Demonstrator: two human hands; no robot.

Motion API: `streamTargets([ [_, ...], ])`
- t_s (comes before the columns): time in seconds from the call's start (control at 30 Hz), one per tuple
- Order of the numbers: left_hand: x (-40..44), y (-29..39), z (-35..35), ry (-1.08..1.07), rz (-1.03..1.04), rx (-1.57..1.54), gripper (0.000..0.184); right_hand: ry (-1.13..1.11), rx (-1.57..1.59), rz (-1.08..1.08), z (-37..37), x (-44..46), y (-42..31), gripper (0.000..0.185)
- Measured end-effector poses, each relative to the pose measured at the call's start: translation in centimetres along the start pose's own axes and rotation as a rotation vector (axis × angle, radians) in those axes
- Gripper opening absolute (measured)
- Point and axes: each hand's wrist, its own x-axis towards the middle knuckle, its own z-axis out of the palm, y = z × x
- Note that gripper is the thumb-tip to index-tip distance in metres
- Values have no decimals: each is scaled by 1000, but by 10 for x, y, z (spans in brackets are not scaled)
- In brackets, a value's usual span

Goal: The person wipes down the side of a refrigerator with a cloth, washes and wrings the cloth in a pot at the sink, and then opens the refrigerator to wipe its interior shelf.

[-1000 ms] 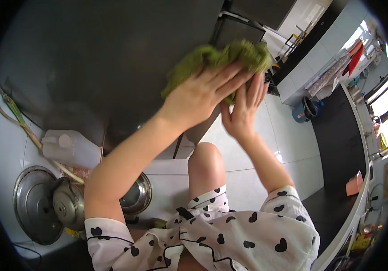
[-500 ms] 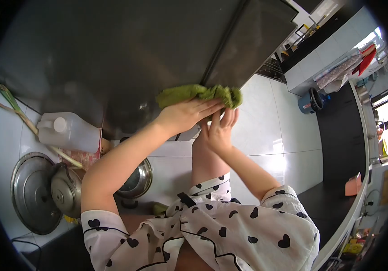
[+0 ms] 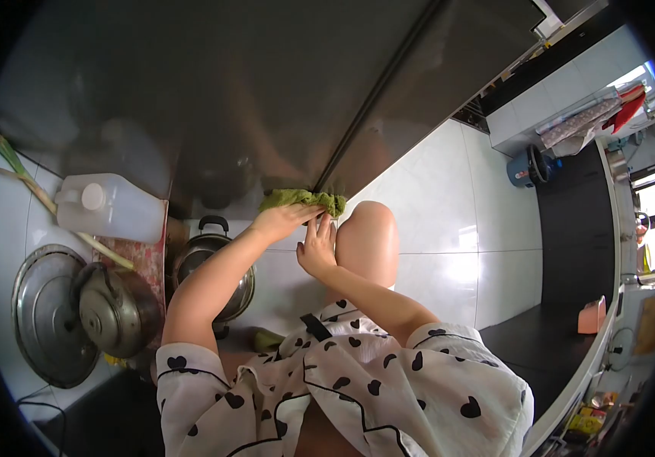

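Note:
A bunched green cloth [image 3: 301, 200] is pressed against the lower part of a dark, glossy two-panel door [image 3: 251, 91], across the foot of its vertical seam. My left hand [image 3: 283, 221] lies over the cloth, its fingers closed on the lower side. Close beside it, my right hand [image 3: 317, 250] has its fingertips on the cloth's right end, under the left fingers. Part of the right hand's grip is hidden. My bent knee [image 3: 369, 228] is just right of the hands.
On the left floor are a translucent jug [image 3: 118, 207], a green onion [image 3: 26, 175], a lidded pot [image 3: 118, 308] and a large metal lid [image 3: 49, 316]. Another pan [image 3: 237, 293] sits behind my left forearm. A blue bin [image 3: 524, 167] stands by the dark cabinets [image 3: 579, 221] to the right.
Both hands and the cloth have moved down and left along the door. My knee now shows more to the right of the hands, and the view has shifted slightly.

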Motion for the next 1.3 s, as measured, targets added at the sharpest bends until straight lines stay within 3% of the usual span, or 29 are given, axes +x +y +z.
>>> streamTargets([
  [0.13, -3, 4, 2, -109, 43, 118, 57, -178, 93, 89, -10, -1, -2, 88],
  [0.3, 11, 1, -24, -149, 194, 418, 59, 102, 148, -7, -5, -5, -1, 88],
  [0.4, 35, 2, -60, -141, 210, 387, 59, 218, 238, -36, -24, 3, -5, 88],
  [0.53, 68, 1, -100, 131, 183, 196, 56, 395, 261, -115, -71, 7, -7, 83],
  [0.63, 91, 3, -137, 190, 232, 350, 54, 500, 225, -171, -115, 14, -3, 77],
  [0.83, 90, 2, -106, 204, 148, -14, 52, 490, 108, -144, -106, 23, 10, 78],
  [0.93, 78, 1, -78, 247, 177, 97, 52, 421, 111, -107, -77, 18, 11, 86],
  [1.07, 49, -3, -31, 143, 244, 262, 53, 218, 163, 5, -29, 7, 20, 85],
  [1.2, 34, 4, 1, 130, 172, 152, 52, 166, 178, 44, -4, 4, 21, 81],
  [1.3, 5, 2, 49, -17, 175, 161, 53, 51, 233, -9, 24, 0, 29, 84],
])
